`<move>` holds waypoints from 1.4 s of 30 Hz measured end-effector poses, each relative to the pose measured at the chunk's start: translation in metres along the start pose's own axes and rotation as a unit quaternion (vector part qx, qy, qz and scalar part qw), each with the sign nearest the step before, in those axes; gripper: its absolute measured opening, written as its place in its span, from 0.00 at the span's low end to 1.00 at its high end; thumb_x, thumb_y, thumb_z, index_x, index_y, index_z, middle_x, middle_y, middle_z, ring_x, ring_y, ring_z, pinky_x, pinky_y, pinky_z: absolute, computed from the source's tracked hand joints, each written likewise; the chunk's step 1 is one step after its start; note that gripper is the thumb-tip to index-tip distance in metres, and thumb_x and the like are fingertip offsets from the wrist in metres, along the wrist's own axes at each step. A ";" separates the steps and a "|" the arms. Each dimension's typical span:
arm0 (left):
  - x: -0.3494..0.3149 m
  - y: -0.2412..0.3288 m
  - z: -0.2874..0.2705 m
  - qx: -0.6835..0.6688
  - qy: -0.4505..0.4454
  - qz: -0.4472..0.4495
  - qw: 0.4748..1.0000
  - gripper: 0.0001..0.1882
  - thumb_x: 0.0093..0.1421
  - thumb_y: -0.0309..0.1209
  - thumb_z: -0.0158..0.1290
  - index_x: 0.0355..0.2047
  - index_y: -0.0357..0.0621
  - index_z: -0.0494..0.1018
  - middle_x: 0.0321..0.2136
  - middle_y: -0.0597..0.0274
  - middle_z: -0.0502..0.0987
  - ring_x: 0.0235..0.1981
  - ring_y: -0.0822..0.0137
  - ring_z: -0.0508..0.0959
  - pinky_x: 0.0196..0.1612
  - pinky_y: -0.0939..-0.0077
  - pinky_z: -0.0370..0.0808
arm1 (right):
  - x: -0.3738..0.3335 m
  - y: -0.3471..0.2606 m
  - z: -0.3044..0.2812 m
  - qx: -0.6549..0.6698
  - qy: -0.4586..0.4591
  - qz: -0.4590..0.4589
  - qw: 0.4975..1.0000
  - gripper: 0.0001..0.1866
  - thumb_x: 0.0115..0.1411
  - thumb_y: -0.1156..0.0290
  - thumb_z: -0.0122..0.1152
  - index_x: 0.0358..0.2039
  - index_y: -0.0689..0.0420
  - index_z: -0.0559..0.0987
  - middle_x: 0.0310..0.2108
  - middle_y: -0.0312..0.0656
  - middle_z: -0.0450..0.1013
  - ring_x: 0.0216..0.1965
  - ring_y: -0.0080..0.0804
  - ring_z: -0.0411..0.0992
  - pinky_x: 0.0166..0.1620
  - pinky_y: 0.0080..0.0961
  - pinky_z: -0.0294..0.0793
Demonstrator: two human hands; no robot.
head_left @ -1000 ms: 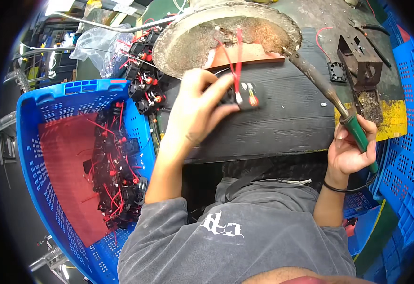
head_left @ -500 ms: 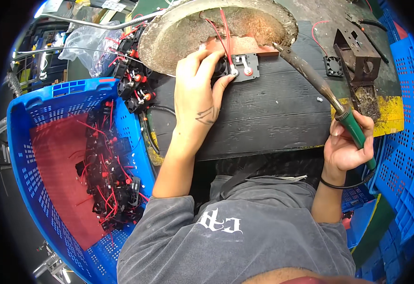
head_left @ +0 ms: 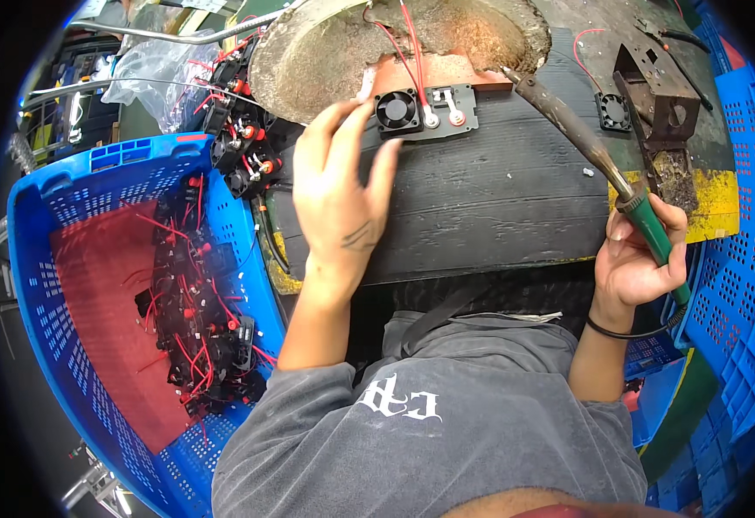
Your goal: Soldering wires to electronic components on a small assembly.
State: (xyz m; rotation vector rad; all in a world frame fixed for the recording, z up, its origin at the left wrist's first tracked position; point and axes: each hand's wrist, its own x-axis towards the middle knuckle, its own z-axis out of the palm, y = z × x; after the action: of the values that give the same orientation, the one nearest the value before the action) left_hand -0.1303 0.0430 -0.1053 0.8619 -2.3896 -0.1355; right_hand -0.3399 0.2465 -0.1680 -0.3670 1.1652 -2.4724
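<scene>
A black panel [head_left: 449,128] with a small cooling fan [head_left: 396,110] and two metal terminals lies on the dark board, against a reddish-brown block [head_left: 446,73]. Red wires [head_left: 415,65] run from it up over a large, crusty round dish [head_left: 326,60]. Just left of the fan, my left hand [head_left: 339,186] is open, thumb and fingers apart, holding nothing. My right hand [head_left: 641,255] grips the green handle of a soldering iron [head_left: 578,142]. The iron points up and left, its tip at the dish's edge near the block's right end.
Several black fan units with red wires [head_left: 192,319] fill part of a blue crate [head_left: 28,259] at my left. More units [head_left: 244,147] are piled beside the dish. Toward the right are a loose fan [head_left: 614,112], a rusty metal bracket [head_left: 658,104] and blue crates [head_left: 736,285].
My left hand has let go of the fan panel and drawn back to the left, uncovering the fan. The right hand still holds the soldering iron in nearly the same place.
</scene>
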 end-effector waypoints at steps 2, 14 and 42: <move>-0.011 -0.016 -0.009 0.045 -0.008 -0.015 0.999 0.17 0.53 0.25 0.61 0.44 0.37 0.75 0.43 0.49 0.75 0.44 0.53 0.75 0.48 0.64 0.72 | 0.000 -0.001 0.003 0.001 0.002 0.001 1.000 0.31 0.60 0.46 0.44 0.43 0.66 0.74 0.27 0.51 0.75 0.16 0.28 0.65 0.21 0.21 0.62; -0.012 -0.052 -0.044 0.206 -0.061 0.067 0.974 0.07 0.48 0.29 0.62 0.30 0.51 0.80 0.30 0.69 0.76 0.40 0.65 0.75 0.49 0.64 0.63 | -0.001 -0.001 0.000 0.004 -0.012 0.001 1.000 0.30 0.61 0.47 0.43 0.43 0.66 0.74 0.28 0.51 0.75 0.16 0.28 0.65 0.21 0.21 0.62; 0.017 -0.048 0.008 -0.072 0.074 0.189 0.976 0.18 0.36 0.25 0.57 0.32 0.42 0.82 0.20 0.67 0.70 0.19 0.70 0.70 0.22 0.74 0.61 | 0.020 -0.034 0.043 -0.132 -0.114 0.065 0.983 0.28 0.63 0.49 0.41 0.43 0.63 0.75 0.29 0.56 0.77 0.13 0.27 0.64 0.20 0.21 0.61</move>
State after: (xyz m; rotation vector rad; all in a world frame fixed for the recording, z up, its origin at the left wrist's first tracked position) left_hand -0.1188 -0.0055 -0.1172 0.3277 -2.3215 -0.0884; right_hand -0.3489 0.2279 -0.1133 -0.6105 1.3719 -2.1047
